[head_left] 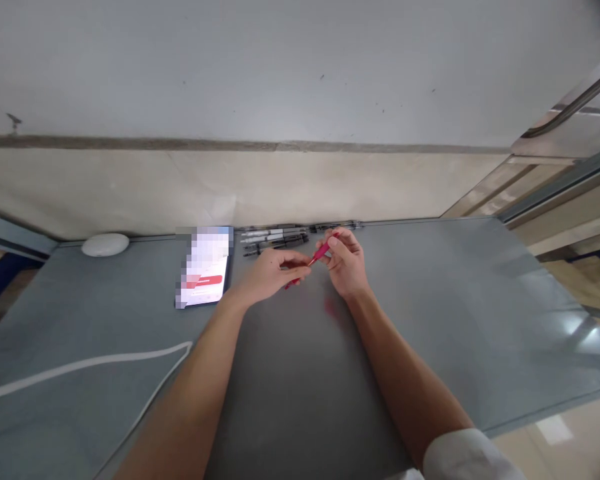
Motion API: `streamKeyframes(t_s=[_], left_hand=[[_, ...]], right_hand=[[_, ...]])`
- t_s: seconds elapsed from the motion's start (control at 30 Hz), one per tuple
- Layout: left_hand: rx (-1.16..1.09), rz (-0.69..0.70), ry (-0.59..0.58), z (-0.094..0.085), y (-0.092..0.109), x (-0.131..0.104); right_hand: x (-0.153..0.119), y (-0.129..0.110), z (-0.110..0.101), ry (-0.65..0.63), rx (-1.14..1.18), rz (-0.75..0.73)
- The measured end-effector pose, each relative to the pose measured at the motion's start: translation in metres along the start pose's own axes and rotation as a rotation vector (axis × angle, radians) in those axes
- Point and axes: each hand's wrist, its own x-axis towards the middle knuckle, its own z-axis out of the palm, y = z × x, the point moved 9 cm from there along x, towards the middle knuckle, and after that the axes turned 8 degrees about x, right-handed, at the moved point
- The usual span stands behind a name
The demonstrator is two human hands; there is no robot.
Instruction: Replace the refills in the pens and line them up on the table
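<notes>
A slim red pen [323,251] is held slantwise between both hands above the table. My left hand [270,275] pinches its lower left part, where a thin section runs between the fingers and a red end shows below them. My right hand [348,265] is closed around the thicker red upper part, thumb on top. Whether the two parts are joined is hidden by the fingers. Just behind the hands, several black, grey and clear pens [275,237] lie along the wall side of the table.
A phone [205,267] with a lit screen lies left of the pens. Farther left sits a white rounded object [105,245]. A white cable [100,361] crosses the grey table [445,300] at the left. The wall [330,183] bounds the table's back edge.
</notes>
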Motion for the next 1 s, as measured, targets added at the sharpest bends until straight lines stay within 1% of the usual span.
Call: streamKeyframes(t_s=[0.23,0.33,0.4,0.47,0.6,0.67,0.7,0.77,0.87,0.93,1.0], left_hand=[[-0.112,0.0,-0.198,0.012,0.006,-0.006],[-0.125,-0.005,-0.239,0.014,0.007,-0.008],[-0.102,-0.009,-0.221,0.013,0.007,-0.009],[-0.039,0.003,-0.162,0.009,0.009,-0.007],[0.076,-0.011,0.039,-0.003,0.008,-0.002],[0.083,-0.027,0.105,-0.006,0.005,0.0],[0.083,-0.028,0.117,-0.007,0.004,0.001],[0.084,-0.023,0.109,-0.007,0.002,0.002],[0.083,-0.014,0.064,-0.008,0.001,0.0],[0.056,-0.004,0.013,-0.006,0.002,-0.002],[-0.004,-0.009,-0.063,0.0,0.003,-0.005]], right_hand=[[0.0,-0.004,-0.001,0.001,0.009,-0.023],[-0.001,-0.002,0.001,-0.024,0.015,-0.002],[-0.001,-0.001,0.004,-0.043,0.02,0.01],[-0.001,0.0,0.005,-0.037,0.011,0.01],[-0.001,-0.002,-0.003,0.08,-0.036,-0.045],[-0.001,-0.003,-0.006,0.113,-0.048,-0.068],[-0.001,-0.003,-0.006,0.117,-0.049,-0.07],[-0.001,-0.003,-0.005,0.113,-0.051,-0.06],[-0.001,-0.002,-0.004,0.093,-0.057,-0.043],[-0.002,-0.003,-0.002,0.06,-0.048,-0.039],[-0.002,-0.003,0.002,0.006,-0.02,-0.029]])
